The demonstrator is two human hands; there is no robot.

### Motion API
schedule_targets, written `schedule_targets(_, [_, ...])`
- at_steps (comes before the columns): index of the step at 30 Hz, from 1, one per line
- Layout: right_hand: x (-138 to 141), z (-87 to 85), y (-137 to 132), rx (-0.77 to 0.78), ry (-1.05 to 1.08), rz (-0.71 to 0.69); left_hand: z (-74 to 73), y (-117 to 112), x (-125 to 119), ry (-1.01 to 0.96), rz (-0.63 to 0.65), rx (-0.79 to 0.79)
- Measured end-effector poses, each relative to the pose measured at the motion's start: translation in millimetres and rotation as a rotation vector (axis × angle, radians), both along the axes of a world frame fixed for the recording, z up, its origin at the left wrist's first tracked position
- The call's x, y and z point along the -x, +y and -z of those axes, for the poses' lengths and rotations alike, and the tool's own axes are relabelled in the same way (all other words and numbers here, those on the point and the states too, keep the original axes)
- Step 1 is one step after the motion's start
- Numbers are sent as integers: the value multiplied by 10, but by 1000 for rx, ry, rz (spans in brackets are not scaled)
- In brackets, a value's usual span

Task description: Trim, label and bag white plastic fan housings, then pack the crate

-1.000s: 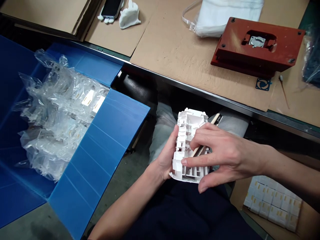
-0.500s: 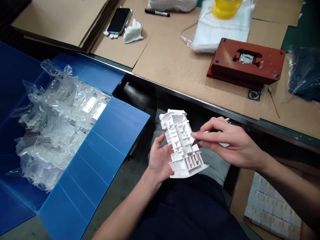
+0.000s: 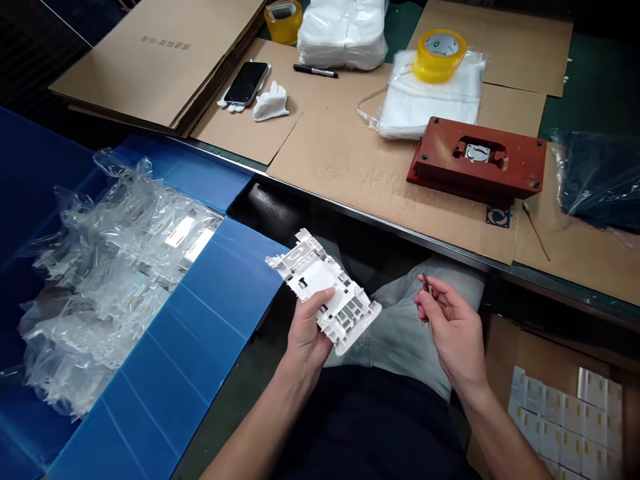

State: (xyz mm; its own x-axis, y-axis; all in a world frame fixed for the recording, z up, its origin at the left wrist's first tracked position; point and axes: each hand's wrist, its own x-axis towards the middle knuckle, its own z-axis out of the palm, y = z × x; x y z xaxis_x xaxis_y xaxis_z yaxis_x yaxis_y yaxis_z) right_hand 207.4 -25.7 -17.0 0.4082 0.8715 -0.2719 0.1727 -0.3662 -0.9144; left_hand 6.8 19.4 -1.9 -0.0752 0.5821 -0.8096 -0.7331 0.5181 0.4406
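Observation:
My left hand [image 3: 313, 327] is closed on a white plastic frame [image 3: 320, 273] full of small slots and ribs. Its thumb presses on the upper face, and the fingers beneath are mostly hidden. The frame tilts over my lap, near the edge of a blue box flap. Apart from it, to the right, my right hand [image 3: 453, 327] pinches a slim craft knife [image 3: 426, 285] with its dark pointed tip upward. Much of the knife's handle is hidden by the fingers.
A blue box [image 3: 165, 353] at left holds bagged white parts [image 3: 120, 267]. On the bench are a red fixture [image 3: 480, 160], yellow tape [image 3: 440, 57], a phone [image 3: 246, 84], a glove [image 3: 271, 102] and a cotton swab [image 3: 536, 230]. White parts [image 3: 565, 420] fill a carton at lower right.
The white frame has been turned over to show its other face and moved left. My right hand has drawn away from it to the right with the knife, whose tip now points up.

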Motion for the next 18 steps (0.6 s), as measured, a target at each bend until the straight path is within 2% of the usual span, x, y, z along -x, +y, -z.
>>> schedule_targets(2, [91,-96,-48,4,-93,-51,-24,-1,-44,6,-24,-116])
schedule_targets(4, [181,-223,-89,-21,-183,-163,-56,-3,-83,13,-26,-232])
schedule_targets(8, [324,-422,-144,-130,-336,-326,-129,-10,-129,143,-36,-303])
schedule_targets(12, [385,-489,-144,-195,-445,-357,-192,-21,-135,243,-42,-364])
schedule_targets(18, [382,-504,-134,-204,-469,-340,-238,-51,-134,299,-62,-408])
